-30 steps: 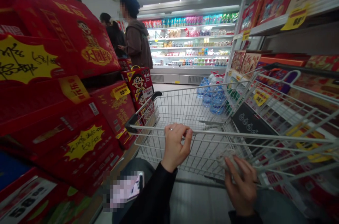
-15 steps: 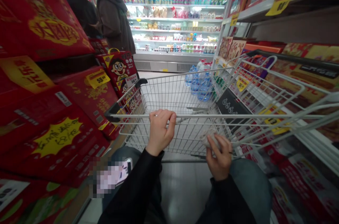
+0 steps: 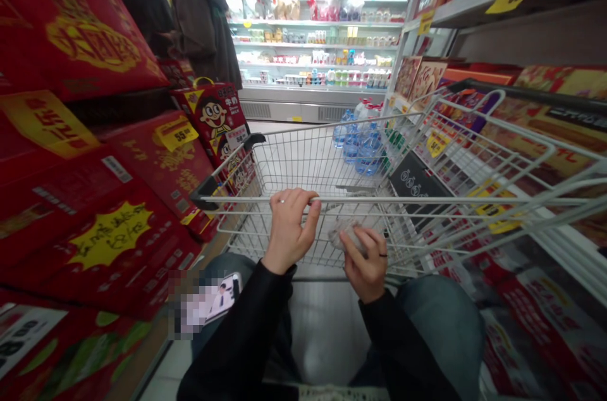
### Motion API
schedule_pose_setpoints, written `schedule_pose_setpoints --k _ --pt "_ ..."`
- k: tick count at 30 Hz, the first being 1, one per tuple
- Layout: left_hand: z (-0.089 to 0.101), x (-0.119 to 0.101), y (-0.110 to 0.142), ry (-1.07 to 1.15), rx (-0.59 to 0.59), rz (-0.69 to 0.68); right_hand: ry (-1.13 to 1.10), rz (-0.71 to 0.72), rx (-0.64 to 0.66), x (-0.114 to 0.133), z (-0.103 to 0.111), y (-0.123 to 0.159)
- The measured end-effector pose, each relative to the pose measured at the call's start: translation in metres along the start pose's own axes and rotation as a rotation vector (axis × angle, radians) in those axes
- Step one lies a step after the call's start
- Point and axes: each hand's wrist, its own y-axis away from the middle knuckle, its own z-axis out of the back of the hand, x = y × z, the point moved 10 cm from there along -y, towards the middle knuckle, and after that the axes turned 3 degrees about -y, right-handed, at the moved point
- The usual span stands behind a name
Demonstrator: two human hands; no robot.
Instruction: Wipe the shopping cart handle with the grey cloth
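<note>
In the head view, my left hand [image 3: 293, 230] is closed round the top wire rail of a metal shopping cart [image 3: 403, 200]. A ring shows on one of its fingers. Lower and to the right, my right hand [image 3: 366, 262] is closed on a pale crumpled wad [image 3: 348, 235], perhaps a tissue or wipe. That wad is against or just in front of the cart's near wire side; contact is hard to tell. A phone [image 3: 222, 298] with a lit screen rests on my left thigh, partly blurred out.
Red gift boxes [image 3: 156, 198] are stacked close on the left. Shelves [image 3: 455, 24] of boxed goods line the right. Beyond the cart stand large water bottles [image 3: 367, 151] and a chilled display case [image 3: 303, 97]. Two people [image 3: 202, 21] stand at the back left.
My right hand has moved left along the cart's near side with the wad, closer to my left hand. My left hand stays on the rail. The view has tilted slightly down.
</note>
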Motion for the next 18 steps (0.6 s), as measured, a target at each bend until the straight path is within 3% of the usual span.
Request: schedule_pose_setpoints --k 3,5,11,16,18 --pt "-0.003 0.003 0.001 0.007 0.046 0.006 -0.045 0.019 0.126 0.015 -0.031 0.025" --pt "-0.004 0.003 0.002 0.02 0.065 0.01 -0.06 0.035 0.152 0.021 -0.037 0.026" --pt "0.019 0.007 0.005 0.153 0.014 0.056 -0.079 0.046 0.015 0.027 -0.028 -0.022" --pt "0.067 0.07 0.016 -0.05 -0.232 0.207 -0.102 0.132 0.191 0.05 -0.069 0.012" --pt "0.075 0.094 0.02 -0.06 -0.223 0.265 -0.115 0.152 0.216 0.059 -0.081 0.021"
